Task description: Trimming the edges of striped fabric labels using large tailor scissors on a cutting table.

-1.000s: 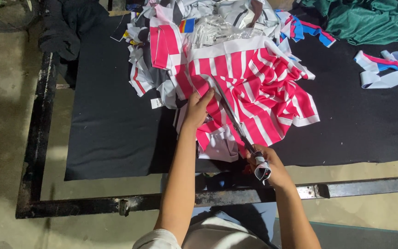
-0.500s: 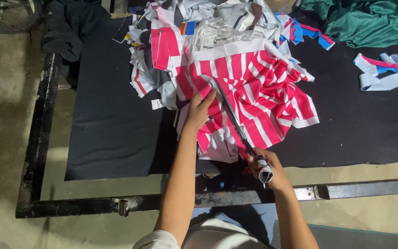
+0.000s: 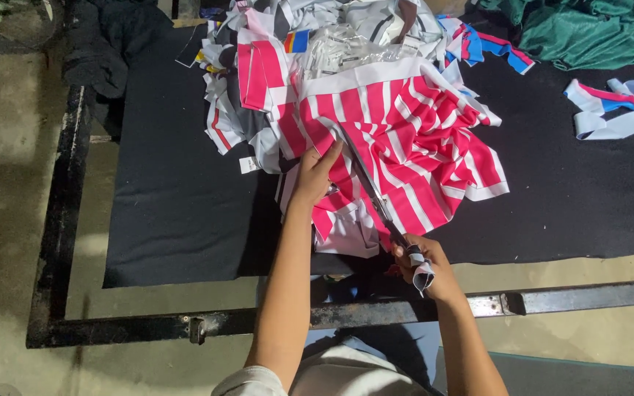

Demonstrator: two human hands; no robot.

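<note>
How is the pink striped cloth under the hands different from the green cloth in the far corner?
The striped cloth is pink and white and lies spread fairly flat mid-table; the green cloth is plain and bunched at the far right edge. The left hand presses the striped cloth while the right hand runs scissors along it; nothing touches the green cloth. Both rest on the black table cover.

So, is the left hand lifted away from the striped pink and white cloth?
No, the left hand lies flat on the striped cloth, beside the scissors that the right hand holds.
</note>
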